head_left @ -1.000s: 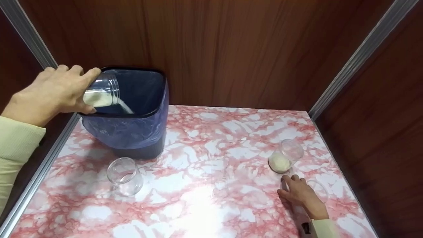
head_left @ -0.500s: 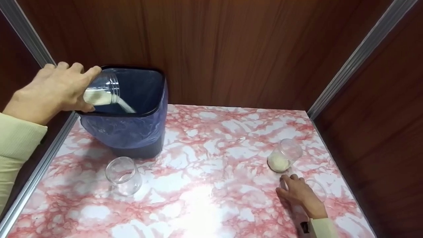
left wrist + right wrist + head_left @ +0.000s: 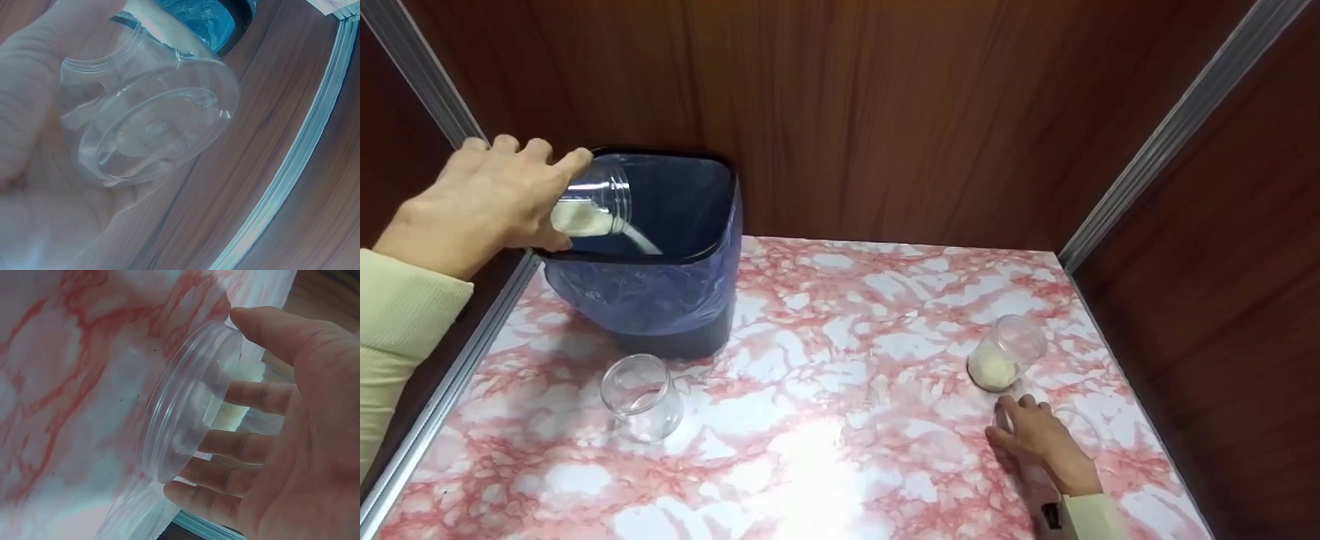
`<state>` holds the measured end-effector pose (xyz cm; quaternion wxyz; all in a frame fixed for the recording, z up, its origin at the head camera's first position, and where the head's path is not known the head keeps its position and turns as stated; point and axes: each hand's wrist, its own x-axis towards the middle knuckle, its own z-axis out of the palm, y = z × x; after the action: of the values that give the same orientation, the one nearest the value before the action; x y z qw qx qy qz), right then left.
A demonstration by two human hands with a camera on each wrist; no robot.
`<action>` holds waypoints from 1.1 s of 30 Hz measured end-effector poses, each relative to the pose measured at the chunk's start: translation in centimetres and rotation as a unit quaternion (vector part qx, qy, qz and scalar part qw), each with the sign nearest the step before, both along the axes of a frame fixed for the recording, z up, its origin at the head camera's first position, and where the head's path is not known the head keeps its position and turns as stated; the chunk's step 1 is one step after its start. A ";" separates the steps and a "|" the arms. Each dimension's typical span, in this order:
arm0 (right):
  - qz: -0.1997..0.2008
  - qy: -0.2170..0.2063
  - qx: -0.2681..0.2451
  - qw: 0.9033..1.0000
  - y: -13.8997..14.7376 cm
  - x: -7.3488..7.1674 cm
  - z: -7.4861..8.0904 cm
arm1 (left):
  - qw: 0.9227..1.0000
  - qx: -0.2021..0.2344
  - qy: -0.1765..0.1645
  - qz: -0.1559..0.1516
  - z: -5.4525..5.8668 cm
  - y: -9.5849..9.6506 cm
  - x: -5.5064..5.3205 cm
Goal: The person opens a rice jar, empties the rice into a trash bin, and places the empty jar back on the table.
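Observation:
My left hand (image 3: 487,199) grips a clear jar (image 3: 591,202), tipped on its side over the bin (image 3: 660,292). Pale powder (image 3: 583,219) runs from its mouth in a thin stream into the bin. In the left wrist view, the jar's round base (image 3: 163,129) faces the camera. Low on the right, my right hand (image 3: 1039,442) spreads its fingers over a clear lid (image 3: 191,399) on the table; the thumb and little finger lie by its rim. Just beyond that hand stands a second jar (image 3: 994,367) with pale powder at its bottom.
An open jar with no visible contents (image 3: 643,401) stands before the bin, which has a bluish liner. Another clear lid (image 3: 1078,429) lies right of my right hand. Faint transparent outlines show mid-table. Wood-grain panels (image 3: 885,120) enclose the marbled table (image 3: 825,315).
Powder keeps running out of the tipped jar, and a little less of it shows inside. The left hand has barely shifted; the right hand stays put.

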<state>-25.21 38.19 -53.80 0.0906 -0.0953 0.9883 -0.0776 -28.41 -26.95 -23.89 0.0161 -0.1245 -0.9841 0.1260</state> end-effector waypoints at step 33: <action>-0.009 0.005 0.003 1.000 0.0 -1.0 0.6 | 0.997 -0.072 0.011 0.000 -0.1 1.7 -0.6</action>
<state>-26.19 38.14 -53.16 0.0854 -0.0862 0.9898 -0.0750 -29.01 -25.26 -24.03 0.0177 -0.1236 -0.9722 0.1981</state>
